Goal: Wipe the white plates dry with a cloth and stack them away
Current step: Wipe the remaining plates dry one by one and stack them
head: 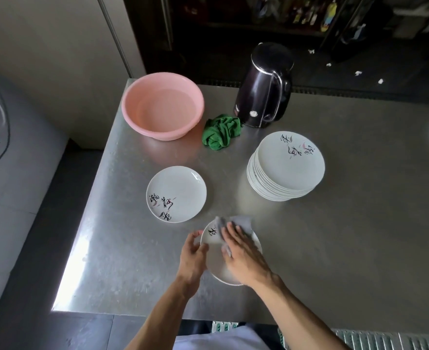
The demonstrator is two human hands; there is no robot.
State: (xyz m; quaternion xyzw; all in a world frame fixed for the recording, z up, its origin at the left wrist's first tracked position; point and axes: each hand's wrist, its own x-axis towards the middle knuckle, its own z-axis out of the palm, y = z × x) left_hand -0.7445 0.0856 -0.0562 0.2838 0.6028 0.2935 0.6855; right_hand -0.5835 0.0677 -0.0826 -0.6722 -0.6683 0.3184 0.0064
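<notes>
The left hand (pixel 192 256) seems to grip the near plate's (pixel 214 260) left rim; the right hand (pixel 243 256), fingers straight, presses the cloth (pixel 243 221) onto it.

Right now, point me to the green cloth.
In the head view, the green cloth lies bunched on the far side of the counter, between the pink basin and the black kettle.

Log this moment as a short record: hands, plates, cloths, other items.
left hand: grips the left rim of the plate being wiped
right hand: presses the grey cloth flat on that plate
stack: white plates piled, right of centre
loose plate: lies alone on the steel table, left of the stack
green cloth: crumpled between pink basin and black kettle
</notes>
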